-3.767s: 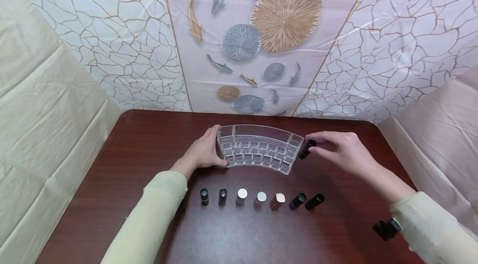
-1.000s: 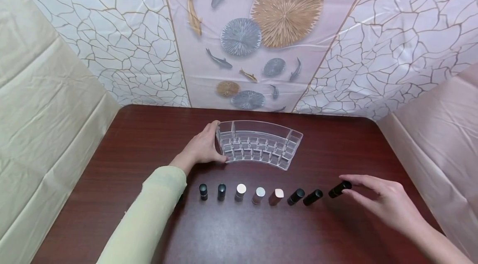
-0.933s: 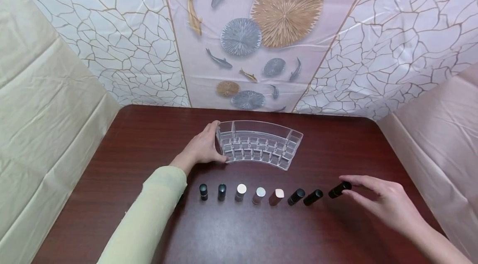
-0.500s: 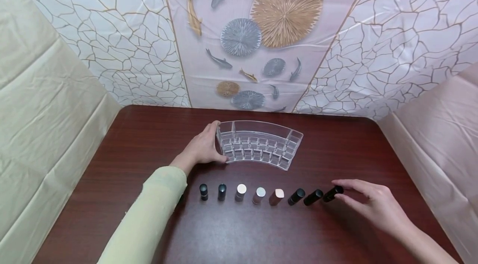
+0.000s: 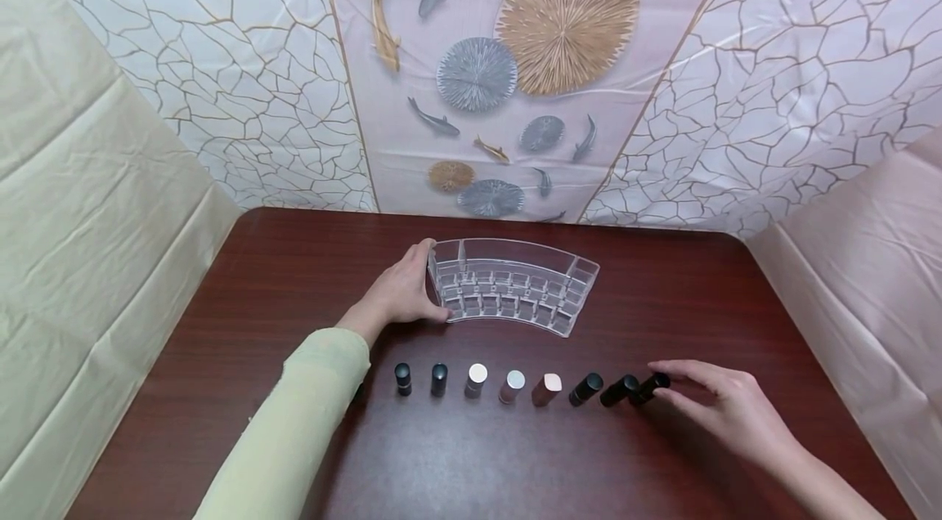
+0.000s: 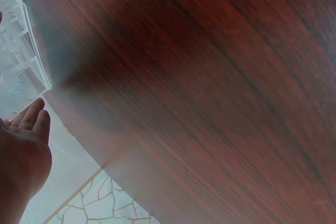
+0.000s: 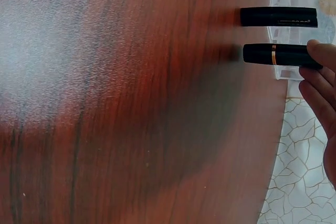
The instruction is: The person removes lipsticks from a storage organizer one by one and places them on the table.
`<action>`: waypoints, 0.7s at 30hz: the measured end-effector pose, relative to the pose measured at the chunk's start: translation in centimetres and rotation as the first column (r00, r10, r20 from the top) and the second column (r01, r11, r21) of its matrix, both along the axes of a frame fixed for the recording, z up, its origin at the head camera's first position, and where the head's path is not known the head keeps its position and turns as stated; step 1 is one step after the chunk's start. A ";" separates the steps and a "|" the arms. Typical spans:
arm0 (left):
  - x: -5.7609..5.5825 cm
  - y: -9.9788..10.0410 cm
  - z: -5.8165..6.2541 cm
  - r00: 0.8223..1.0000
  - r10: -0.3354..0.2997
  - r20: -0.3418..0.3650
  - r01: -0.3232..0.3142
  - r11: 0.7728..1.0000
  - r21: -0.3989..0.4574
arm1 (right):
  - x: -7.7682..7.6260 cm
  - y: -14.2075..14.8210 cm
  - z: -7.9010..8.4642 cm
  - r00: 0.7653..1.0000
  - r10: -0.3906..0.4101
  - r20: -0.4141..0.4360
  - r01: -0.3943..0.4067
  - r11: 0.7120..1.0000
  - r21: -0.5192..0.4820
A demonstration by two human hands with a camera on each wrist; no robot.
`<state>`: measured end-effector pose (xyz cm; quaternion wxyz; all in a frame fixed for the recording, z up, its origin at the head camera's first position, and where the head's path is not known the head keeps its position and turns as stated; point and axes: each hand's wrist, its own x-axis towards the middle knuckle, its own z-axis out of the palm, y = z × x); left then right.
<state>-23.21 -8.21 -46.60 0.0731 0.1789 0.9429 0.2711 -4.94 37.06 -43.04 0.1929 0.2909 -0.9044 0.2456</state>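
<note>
My left hand (image 5: 397, 291) grips the left end of a clear curved cosmetics organizer (image 5: 511, 283), thumb at its front corner and fingers at the back. In the left wrist view, fingertips (image 6: 39, 114) lie by the organizer's edge (image 6: 39, 59). On the right, my right hand (image 5: 736, 410) pinches the top of a black lipstick tube (image 5: 649, 387) with a gold band. That tube (image 7: 260, 54) is upright beside a plain black tube (image 7: 278, 17). A narrow gap separates the two in the right wrist view. Whether its base touches the table is unclear.
A row of upright lipsticks stands in front of the organizer: black ones (image 5: 402, 379), a white-capped one (image 5: 476, 379), a silver-capped one (image 5: 513, 386), a pink-capped one (image 5: 547, 389) and more black ones (image 5: 585, 389). The dark wood table (image 5: 471, 463) ends at a patterned backdrop (image 5: 486, 136).
My right hand has carried the black lipstick from beside the organizer's right end toward the front, then left to the row's right end. The left hand stays on the organizer.
</note>
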 end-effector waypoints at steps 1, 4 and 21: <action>0.0 0.0 0.0 1.000 0.001 -0.001 -0.001 1.000 0.000 | 0.0 0.0 -0.1 1.000 -0.003 0.002 0.003 1.000 0.002; 0.0 0.0 0.0 1.000 -0.001 -0.003 0.001 1.000 0.002 | 0.1 -0.1 -0.1 1.000 -0.017 0.006 0.017 1.000 0.018; 0.2 0.1 0.3 1.000 -0.009 -0.007 0.009 1.000 -0.008 | 0.5 0.3 -0.2 1.000 -0.010 0.019 0.010 1.000 0.012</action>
